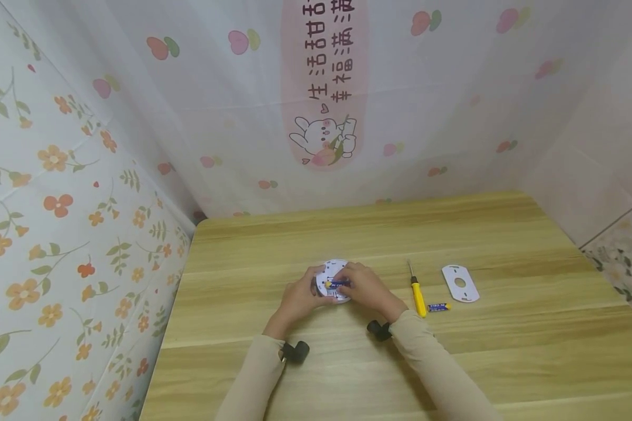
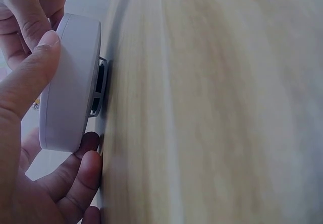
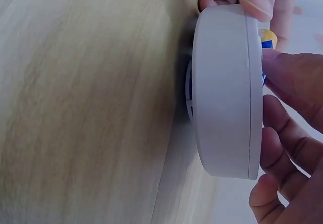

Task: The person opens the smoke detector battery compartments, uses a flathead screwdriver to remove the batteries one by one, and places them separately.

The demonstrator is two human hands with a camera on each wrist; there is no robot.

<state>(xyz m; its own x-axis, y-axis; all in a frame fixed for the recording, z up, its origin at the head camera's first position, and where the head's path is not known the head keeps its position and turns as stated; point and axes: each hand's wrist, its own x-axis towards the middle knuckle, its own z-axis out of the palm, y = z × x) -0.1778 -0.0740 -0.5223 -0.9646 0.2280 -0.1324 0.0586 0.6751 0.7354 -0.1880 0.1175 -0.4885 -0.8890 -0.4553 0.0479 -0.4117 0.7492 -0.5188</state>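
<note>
A round white smoke detector (image 1: pixel 335 267) lies with its back side up, held just over or on the wooden table. My left hand (image 1: pixel 299 297) grips it by the rim, thumb on one side and fingers curled under the other in the left wrist view. My right hand (image 1: pixel 367 287) pinches a blue battery (image 1: pixel 336 285) with a yellow end against the detector's back. In the right wrist view, the detector's side wall (image 3: pixel 222 93) hides most of that battery (image 3: pixel 266 44). Whether the battery sits fully in its slot cannot be seen.
Right of the hands lies a yellow-handled screwdriver (image 1: pixel 418 297), with a second blue battery (image 1: pixel 439 307) beside its handle. Farther right is a white mounting plate (image 1: pixel 470 289) with a round hole. A printed curtain (image 1: pixel 232 117) hangs behind the table.
</note>
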